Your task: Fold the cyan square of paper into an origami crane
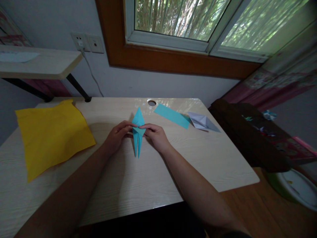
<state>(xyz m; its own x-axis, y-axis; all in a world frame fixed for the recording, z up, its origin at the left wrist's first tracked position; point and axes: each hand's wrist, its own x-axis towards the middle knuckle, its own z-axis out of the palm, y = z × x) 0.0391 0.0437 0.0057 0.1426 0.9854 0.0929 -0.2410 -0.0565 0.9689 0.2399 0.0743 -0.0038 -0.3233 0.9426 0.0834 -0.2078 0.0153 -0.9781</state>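
Note:
A folded blue paper figure (139, 118) is held between both hands over the middle of the table. Its broad point faces the window, and two narrow points hang toward me. My left hand (120, 134) pinches its left edge with thumb and fingers. On the opposite edge, my right hand (156, 135) grips it, with the thumb lying across the middle flap. Some fingertips are hidden behind the paper.
A large yellow sheet (54, 135) lies at the left, its edges curled. Toward the back right are a blue paper strip (172, 115) and a folded white paper piece (201, 121). A raised shelf (49, 67) stands at the back left, near a round cable hole (152, 103).

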